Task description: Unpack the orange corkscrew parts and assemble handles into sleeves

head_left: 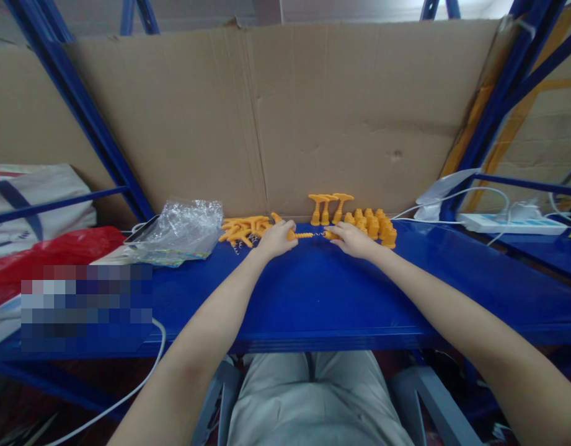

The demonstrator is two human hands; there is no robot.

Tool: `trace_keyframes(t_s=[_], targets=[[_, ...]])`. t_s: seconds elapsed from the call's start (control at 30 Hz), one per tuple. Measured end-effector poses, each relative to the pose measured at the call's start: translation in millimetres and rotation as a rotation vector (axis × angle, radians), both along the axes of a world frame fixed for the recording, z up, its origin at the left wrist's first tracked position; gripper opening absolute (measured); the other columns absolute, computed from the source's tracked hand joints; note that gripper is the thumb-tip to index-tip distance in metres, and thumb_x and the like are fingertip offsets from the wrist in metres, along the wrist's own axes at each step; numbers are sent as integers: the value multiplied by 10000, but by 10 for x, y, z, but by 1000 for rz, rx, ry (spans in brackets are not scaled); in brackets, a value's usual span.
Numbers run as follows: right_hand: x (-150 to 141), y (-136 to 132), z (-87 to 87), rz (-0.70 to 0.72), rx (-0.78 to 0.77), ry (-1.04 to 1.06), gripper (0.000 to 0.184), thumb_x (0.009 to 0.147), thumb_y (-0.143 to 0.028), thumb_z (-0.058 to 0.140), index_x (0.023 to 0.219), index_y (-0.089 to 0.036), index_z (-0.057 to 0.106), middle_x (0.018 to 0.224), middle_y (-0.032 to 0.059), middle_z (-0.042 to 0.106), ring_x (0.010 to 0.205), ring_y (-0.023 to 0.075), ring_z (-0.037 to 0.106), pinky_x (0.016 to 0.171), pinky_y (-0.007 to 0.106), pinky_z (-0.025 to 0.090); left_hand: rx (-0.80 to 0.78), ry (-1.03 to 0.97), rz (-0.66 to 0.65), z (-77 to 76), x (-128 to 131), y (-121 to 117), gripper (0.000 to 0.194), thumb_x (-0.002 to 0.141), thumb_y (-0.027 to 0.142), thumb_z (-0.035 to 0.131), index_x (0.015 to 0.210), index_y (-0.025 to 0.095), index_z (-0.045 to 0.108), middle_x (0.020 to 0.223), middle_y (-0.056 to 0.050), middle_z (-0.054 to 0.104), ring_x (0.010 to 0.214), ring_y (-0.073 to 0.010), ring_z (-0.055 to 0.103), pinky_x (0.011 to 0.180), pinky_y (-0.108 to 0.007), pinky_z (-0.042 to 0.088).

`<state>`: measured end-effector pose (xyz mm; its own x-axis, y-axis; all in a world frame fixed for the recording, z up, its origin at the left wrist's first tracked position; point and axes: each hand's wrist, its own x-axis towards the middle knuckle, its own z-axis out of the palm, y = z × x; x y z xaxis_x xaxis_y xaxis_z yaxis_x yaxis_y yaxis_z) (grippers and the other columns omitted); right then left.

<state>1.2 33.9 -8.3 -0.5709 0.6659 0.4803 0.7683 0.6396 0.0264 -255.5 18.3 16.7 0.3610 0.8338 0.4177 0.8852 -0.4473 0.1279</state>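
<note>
My left hand [276,240] is closed round the handle of an orange corkscrew [304,235], whose threaded shaft and metal spiral point right. Facing the spiral's tip is an orange plastic sleeve [330,235], pinched in my right hand [354,240]; whether the tip touches it I cannot tell. Left of my left hand lies a pile of orange corkscrew handles [241,228] with metal spirals. Several orange sleeves [386,235] stand in a cluster just beyond and right of my right hand. Behind both hands, 3 T-shaped corkscrews [325,210] stand upright in their sleeves.
All this rests on a blue shelf [313,291] backed by a cardboard sheet [350,118]. Clear plastic bags [183,226] and a red bag [57,254] lie to the left. A white power strip [513,224] with cables is on the right.
</note>
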Motion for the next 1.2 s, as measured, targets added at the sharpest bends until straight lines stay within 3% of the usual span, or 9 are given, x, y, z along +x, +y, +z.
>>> trace_keyframes(t_s=[0.17,0.33,0.57,0.83,1.03,1.2], targets=[[-35,-50,29,50,70,33,306,970,-302,485,1183,-151,644,1054,153,651,1006,293,612,899,454,501,-25,29,61,25,45,-41,231,821,281,595,1026,196,659,1043,-95,707,1025,-273,666,877,-355,502],[-106,-159,63,11,36,55,317,981,-305,454,1228,-166,597,1132,151,617,945,270,629,844,424,517,-93,31,86,56,93,-89,305,844,292,577,1115,196,680,873,-82,749,943,-267,705,840,-339,504],[-86,-156,84,150,-20,181,331,983,-320,437,1254,-202,584,1160,138,579,1019,269,620,896,441,530,-64,41,136,82,130,-136,329,841,309,588,1140,215,690,887,-78,763,952,-272,715,832,-336,513],[-84,-87,39,235,-29,370,264,946,-321,516,1149,-211,644,1099,119,649,1028,268,632,938,476,519,-5,81,189,124,178,-209,324,851,294,569,1143,226,695,935,-90,762,970,-303,715,844,-367,514],[-125,-17,-8,196,-196,569,254,882,-331,612,1088,-190,659,1095,112,693,1025,251,654,935,450,531,-9,85,181,123,193,-210,317,862,316,581,1152,230,678,977,-83,758,997,-300,707,852,-362,511],[-105,-8,35,144,-386,708,323,839,-360,656,1105,-178,648,1123,116,692,953,243,679,898,456,554,-15,54,144,96,182,-202,384,892,459,569,1188,219,621,999,-99,743,1007,-298,696,839,-357,512]])
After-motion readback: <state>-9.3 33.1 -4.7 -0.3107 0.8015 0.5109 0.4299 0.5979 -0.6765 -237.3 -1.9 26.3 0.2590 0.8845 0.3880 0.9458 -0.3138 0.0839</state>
